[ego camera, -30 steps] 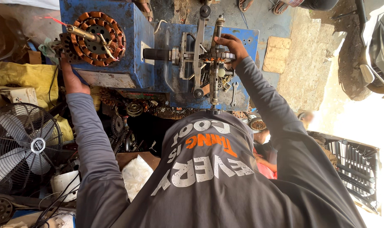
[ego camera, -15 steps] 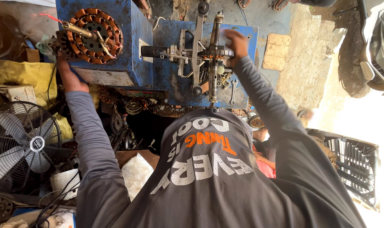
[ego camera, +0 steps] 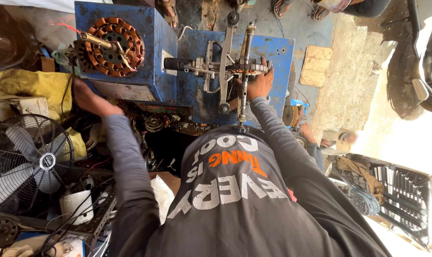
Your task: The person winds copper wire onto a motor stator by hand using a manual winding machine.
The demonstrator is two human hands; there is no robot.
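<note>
around the bench: fan, clutter and a grey shirt

a table fan (ego camera: 28, 164) with a wire guard and pale blades sits at the left edge, above a dark pulley wheel (ego camera: 1, 232) in the lower corner. a crumpled yellow bag (ego camera: 28, 88) lies higher up on the left, near a white cylindrical pot (ego camera: 76, 205) ringed by loose black wires. a square of brown cardboard (ego camera: 316, 65) rests on the concrete floor to the right. a black slatted grille (ego camera: 406, 195) leans at the far right edge. sandalled feet (ego camera: 320, 8) of other people show along the top. a grey printed shirt (ego camera: 230, 200) fills the lower middle.
</note>
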